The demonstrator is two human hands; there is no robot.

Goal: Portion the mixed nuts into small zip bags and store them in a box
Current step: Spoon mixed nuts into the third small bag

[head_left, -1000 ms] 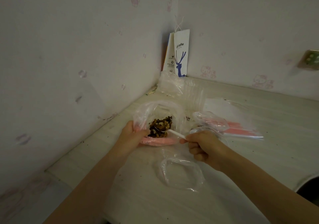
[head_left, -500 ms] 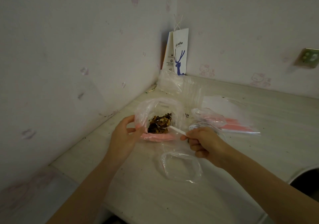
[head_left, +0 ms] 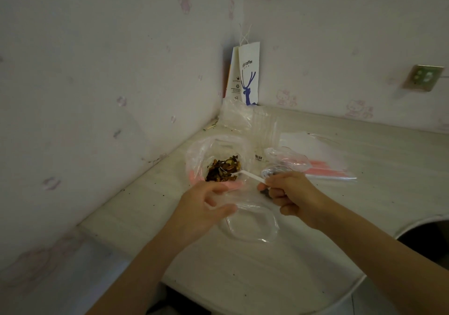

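My right hand (head_left: 291, 195) curls around the handle of a white spoon (head_left: 247, 176), whose bowl rests in the mixed nuts (head_left: 223, 169). The nuts sit in an open clear bag (head_left: 206, 149) by the table's (head_left: 243, 278) left edge, toward the far corner. My left hand (head_left: 201, 207) hovers with loose, spread fingers, holding nothing, just beside an empty small zip bag (head_left: 252, 227) lying nearer the front edge.

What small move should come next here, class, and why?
Probably the left hand should pinch open the empty small zip bag: the right hand holds the spoon dipped in the nuts, yet that bag lies loose on the table.
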